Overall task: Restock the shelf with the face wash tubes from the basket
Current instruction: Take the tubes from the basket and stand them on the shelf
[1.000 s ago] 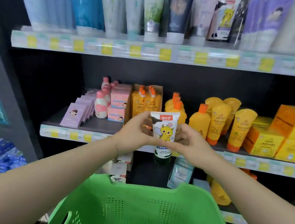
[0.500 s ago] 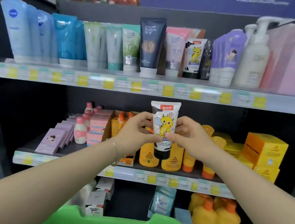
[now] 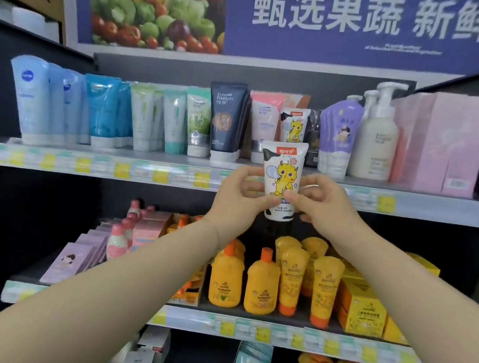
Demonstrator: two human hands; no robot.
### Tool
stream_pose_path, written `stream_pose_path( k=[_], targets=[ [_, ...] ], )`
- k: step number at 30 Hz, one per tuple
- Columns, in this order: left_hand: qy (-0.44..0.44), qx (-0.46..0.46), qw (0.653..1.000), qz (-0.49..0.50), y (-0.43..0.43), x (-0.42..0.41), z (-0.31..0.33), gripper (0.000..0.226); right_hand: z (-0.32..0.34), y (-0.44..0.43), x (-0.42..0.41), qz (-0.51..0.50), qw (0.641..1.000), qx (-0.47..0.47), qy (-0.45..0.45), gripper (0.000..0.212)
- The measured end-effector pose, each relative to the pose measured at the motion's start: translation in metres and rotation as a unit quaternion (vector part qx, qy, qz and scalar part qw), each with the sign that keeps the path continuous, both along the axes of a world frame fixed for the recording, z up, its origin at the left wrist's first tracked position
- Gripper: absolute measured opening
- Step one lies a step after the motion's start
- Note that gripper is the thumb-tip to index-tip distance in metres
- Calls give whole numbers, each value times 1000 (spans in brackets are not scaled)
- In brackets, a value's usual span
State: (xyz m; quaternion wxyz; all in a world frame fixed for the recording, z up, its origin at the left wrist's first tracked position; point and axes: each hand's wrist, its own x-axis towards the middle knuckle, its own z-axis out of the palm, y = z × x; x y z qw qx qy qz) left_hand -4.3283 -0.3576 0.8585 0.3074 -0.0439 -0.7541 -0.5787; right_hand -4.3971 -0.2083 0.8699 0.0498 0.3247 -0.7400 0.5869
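The left hand (image 3: 239, 194) and right hand (image 3: 320, 208) pinch the dragon-print face wash tube (image 3: 280, 176) upright before the top shelf (image 3: 138, 168). Placing step, I'd judge: next, lift it toward twelve o'clock, beside its matching tube (image 3: 293, 125).

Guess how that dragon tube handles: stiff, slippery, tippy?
Probably light: left hand and right hand hold the dragon tube by fingertips alone. Likely tippy once stood: wider at top than at its cap end. Glossy surface may slip.

Shop aisle: price-tagged shelves (image 3: 232, 180) of toiletries, produce banner (image 3: 324, 20) overhead.
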Motion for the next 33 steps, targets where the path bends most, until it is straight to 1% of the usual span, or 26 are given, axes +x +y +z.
stream_pose_path(
  k=[4, 6, 8, 13, 17, 21, 26, 27, 29, 30, 31, 32, 33],
  targets=[
    [32, 7, 999, 15, 11, -10, 10, 41, 12, 4, -5, -12, 1000, -27, 0, 29],
    [44, 6, 999, 26, 15, -16, 16, 42, 17, 6, -8, -17, 999, -36, 10, 24],
    [55, 10, 998, 27, 18, -21, 22, 41, 24, 8, -10, -29, 998, -41, 27, 23],
    [86, 5, 996, 40, 18, -31, 41, 36, 48, 6, -14, -59, 995, -51, 65, 27],
    [100, 6, 994, 52, 14, -38, 57, 35, 64, 0, -19, -64, 994, -45, 71, 27],
    [109, 4, 993, 55, 6, -46, 77, 32, 80, -7, -30, -75, 994, -50, 63, 36],
    [114, 10, 989, 94, 1, -68, 96, 33, 108, -16, -48, -86, 994, -28, 64, 30],
    [112, 11, 988, 104, 0, -76, 97, 34, 111, -19, -54, -85, 994, -28, 59, 25],
    [103, 2, 988, 115, -2, -89, 97, 32, 116, -26, -61, -84, 995, -26, 48, 8],
    [95, -10, 988, 118, -3, -96, 98, 31, 117, -29, -64, -84, 995, -26, 38, 7],
    [85, -27, 989, 119, -3, -102, 99, 33, 118, -32, -68, -84, 996, -27, 23, 13],
    [69, -47, 989, 118, -3, -107, 99, 35, 118, -35, -72, -81, 996, -27, 8, 12],
    [51, -67, 990, 116, -4, -113, 99, 36, 118, -38, -77, -82, 996, -28, -3, 7]
  ],
)
